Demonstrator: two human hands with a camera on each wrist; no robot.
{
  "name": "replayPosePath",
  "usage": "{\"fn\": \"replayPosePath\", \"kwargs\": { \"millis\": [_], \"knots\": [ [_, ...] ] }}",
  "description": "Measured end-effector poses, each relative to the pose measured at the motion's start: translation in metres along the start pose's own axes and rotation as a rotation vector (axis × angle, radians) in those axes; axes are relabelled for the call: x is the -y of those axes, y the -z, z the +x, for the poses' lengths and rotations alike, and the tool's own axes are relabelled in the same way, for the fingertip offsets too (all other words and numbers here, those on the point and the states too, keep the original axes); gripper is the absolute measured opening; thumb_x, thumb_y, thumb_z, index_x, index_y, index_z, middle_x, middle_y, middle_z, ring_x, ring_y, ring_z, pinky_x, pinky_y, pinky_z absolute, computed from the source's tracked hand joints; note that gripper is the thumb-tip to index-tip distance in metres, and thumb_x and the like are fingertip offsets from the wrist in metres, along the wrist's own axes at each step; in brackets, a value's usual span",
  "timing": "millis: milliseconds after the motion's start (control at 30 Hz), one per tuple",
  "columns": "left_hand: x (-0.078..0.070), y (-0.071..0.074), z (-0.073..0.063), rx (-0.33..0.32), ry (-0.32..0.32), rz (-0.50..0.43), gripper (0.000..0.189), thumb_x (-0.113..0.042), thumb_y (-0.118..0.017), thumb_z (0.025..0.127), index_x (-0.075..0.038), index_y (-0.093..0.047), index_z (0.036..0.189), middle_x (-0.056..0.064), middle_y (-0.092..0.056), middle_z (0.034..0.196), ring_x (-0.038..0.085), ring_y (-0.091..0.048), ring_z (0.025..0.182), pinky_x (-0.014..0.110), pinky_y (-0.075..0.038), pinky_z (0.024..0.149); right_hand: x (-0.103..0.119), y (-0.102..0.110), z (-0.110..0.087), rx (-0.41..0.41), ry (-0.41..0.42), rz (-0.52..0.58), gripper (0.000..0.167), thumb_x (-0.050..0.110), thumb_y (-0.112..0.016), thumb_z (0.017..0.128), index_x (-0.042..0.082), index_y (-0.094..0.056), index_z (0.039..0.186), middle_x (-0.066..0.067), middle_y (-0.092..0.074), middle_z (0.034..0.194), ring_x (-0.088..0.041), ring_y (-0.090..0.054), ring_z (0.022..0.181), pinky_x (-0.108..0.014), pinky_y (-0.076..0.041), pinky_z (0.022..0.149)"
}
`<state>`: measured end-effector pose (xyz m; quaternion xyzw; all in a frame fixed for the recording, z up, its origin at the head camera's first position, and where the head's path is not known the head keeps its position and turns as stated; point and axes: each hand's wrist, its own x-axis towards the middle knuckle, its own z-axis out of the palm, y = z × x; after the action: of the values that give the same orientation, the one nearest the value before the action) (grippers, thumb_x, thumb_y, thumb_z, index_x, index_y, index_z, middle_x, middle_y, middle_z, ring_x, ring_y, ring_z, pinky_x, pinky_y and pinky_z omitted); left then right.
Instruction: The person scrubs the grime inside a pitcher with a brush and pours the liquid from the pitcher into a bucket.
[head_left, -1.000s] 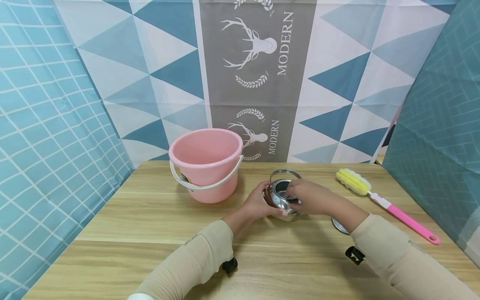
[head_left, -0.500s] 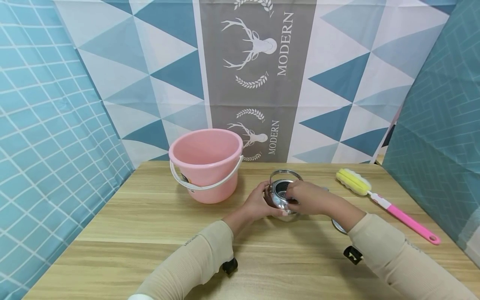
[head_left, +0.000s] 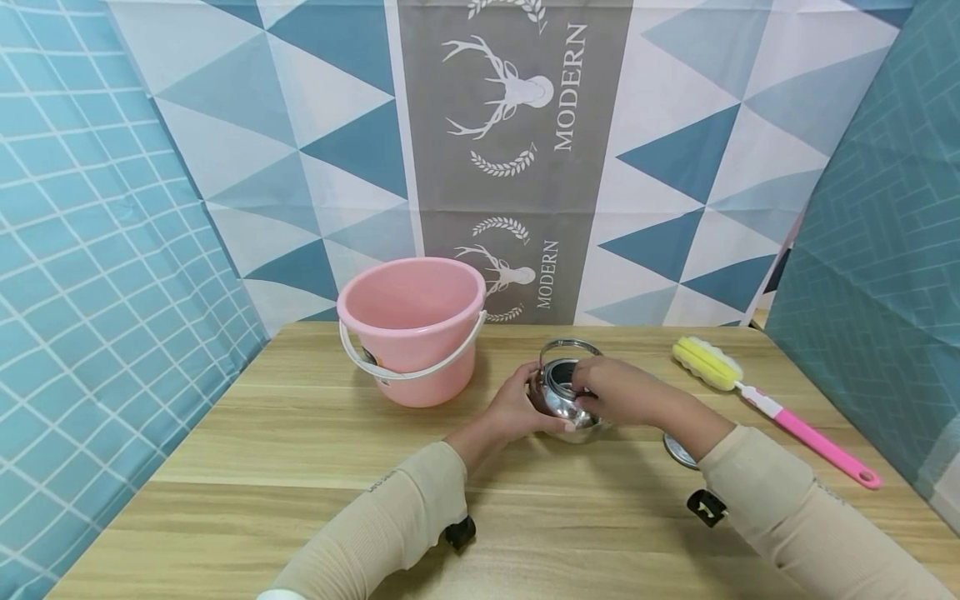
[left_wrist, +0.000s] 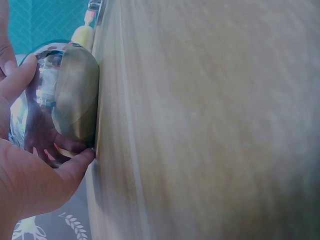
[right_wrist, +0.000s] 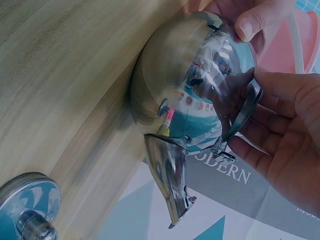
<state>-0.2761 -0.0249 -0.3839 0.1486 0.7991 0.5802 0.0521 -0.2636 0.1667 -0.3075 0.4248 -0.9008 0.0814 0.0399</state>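
A shiny steel teapot (head_left: pixel 557 405) with a raised hoop handle (head_left: pixel 567 343) stands on the wooden table. My left hand (head_left: pixel 516 410) grips its left side, thumb low on the front; the left wrist view shows those fingers (left_wrist: pixel 75 167) against the rounded body. Over the open mouth, my right hand (head_left: pixel 624 392) pinches the near rim of the metal strainer (head_left: pixel 559 384) sitting in the mouth. Its fingertips are partly hidden inside. In the right wrist view the spout (right_wrist: pixel 172 175) points away from the table. A round knobbed lid (right_wrist: pixel 31 205) lies beside the teapot, partly under my right forearm.
A pink bucket (head_left: pixel 420 358) with a white handle stands at the back left. On the right lies a sponge brush (head_left: pixel 772 407) with a yellow-and-white head and pink handle. Patterned cloths (head_left: pixel 517 208) hang behind and at both sides of the table.
My right fingers have shifted slightly at the teapot's mouth. The strainer looks tilted now, with its perforated bottom no longer visible. My left hand and the teapot stay in place.
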Motion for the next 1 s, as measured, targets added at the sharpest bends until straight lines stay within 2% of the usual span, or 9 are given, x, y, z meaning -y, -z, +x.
{"fn": "replayPosePath", "kwargs": {
  "millis": [167,333,700,1000],
  "knots": [
    [0.0,-0.0004,0.0004,-0.007,-0.007,-0.003,0.105,-0.015,-0.096,0.058,-0.011,-0.038,0.146,0.006,-0.049,0.138,0.021,-0.046,0.126,0.038,-0.035,0.107,-0.0006,0.0007,0.0004,-0.033,0.0,-0.028,0.013,-0.005,-0.069,0.082,0.007,-0.064,0.078,0.002,-0.057,0.081,-0.012,-0.052,0.074,-0.031,-0.048,0.065],
    [0.0006,-0.0009,0.0003,-0.01,-0.006,0.003,0.107,-0.015,-0.096,0.058,-0.009,-0.037,0.147,0.007,-0.048,0.139,0.022,-0.045,0.127,0.038,-0.035,0.108,-0.002,0.0,0.0008,-0.057,0.005,-0.029,0.017,-0.005,-0.069,0.079,0.009,-0.061,0.074,0.003,-0.054,0.079,-0.011,-0.048,0.071,-0.029,-0.045,0.062],
    [0.0009,-0.0003,-0.0002,-0.005,-0.002,0.006,0.107,-0.016,-0.096,0.059,-0.01,-0.036,0.148,0.007,-0.047,0.141,0.023,-0.044,0.128,0.039,-0.036,0.108,-0.0008,-0.0037,-0.0007,-0.067,-0.019,-0.076,0.013,0.0,-0.072,0.083,0.008,-0.063,0.083,0.002,-0.056,0.08,-0.009,-0.05,0.069,-0.028,-0.047,0.06],
    [0.0011,-0.0007,0.0003,-0.005,0.007,0.0,0.108,-0.017,-0.096,0.058,-0.01,-0.036,0.148,0.007,-0.047,0.141,0.024,-0.045,0.128,0.039,-0.037,0.107,0.0015,-0.0038,-0.0003,-0.101,-0.029,-0.13,0.013,0.003,-0.074,0.081,0.009,-0.062,0.082,0.003,-0.055,0.078,-0.01,-0.05,0.067,-0.028,-0.047,0.059]
  ]
}}
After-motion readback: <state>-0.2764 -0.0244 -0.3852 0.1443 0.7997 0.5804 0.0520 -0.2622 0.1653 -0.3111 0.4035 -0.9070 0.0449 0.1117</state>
